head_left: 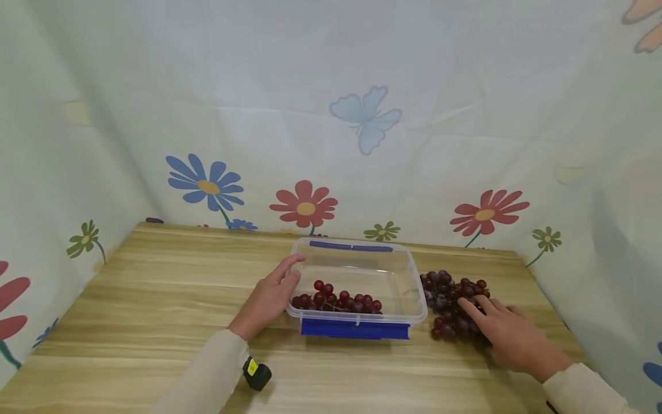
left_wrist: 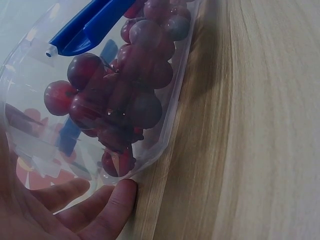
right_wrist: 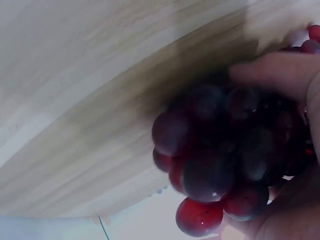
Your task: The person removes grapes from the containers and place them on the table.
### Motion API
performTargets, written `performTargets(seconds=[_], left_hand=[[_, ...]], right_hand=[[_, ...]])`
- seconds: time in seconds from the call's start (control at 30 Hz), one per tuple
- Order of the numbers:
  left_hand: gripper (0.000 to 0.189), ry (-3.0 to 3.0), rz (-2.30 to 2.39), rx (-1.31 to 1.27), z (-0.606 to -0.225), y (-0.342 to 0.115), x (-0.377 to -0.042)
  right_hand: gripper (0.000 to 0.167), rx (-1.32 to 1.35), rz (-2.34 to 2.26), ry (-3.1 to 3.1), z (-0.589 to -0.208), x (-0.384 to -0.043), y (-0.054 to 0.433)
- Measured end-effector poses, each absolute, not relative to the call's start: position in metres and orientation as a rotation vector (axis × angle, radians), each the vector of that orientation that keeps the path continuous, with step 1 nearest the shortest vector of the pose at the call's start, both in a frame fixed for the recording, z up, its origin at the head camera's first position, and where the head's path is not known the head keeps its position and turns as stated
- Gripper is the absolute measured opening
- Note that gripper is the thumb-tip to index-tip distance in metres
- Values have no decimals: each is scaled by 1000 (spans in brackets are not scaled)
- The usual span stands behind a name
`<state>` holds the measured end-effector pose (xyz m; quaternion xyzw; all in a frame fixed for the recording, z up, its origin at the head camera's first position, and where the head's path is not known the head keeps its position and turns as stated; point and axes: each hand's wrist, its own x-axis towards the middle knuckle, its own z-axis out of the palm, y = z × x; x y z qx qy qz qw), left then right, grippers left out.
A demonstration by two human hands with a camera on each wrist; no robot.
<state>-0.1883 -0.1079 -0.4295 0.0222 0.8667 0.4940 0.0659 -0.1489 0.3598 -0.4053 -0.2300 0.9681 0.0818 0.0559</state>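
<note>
A clear plastic food container (head_left: 400, 293) with blue clips stands on the table, with a bunch of red grapes (head_left: 331, 299) lying along its near side. At the container's left end, my left hand (head_left: 269, 299) rests its relaxed fingers against the outer wall; the left wrist view shows the fingertips by the bottom corner. To the right of the container lie dark red grape bunches (head_left: 439, 287). My right hand (head_left: 512, 336) reaches over these, and in the right wrist view its fingers and thumb curl round a bunch of grapes (right_wrist: 210, 170). Part of that bunch is hidden by the hand.
The wood-grain table (head_left: 155, 287) runs back to a white curtain (head_left: 248, 86) printed with flowers and a butterfly. Curtain also closes in the left and right sides. A black device with a yellow label (head_left: 256, 374) sits at my left wrist.
</note>
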Motion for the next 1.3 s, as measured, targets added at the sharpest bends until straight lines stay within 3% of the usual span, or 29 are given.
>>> performTargets(seconds=[0.17,0.87,1.07,1.3], left_hand=[[46,2595,1509,54,-429,-109,-188],[46,2623,1500,92,-430,-108,-187],[45,2622,1500,95,-431,-107,-187],[45,2606,1513,85,-428,-107,-187]], right_hand=[[96,-619,152,2923,-407,-149,355],[65,-748,-33,3100,-416,-149,353],[75,-652,-67,3098,-415,-144,354],[77,-681,-199,3164,-375,-153,359]])
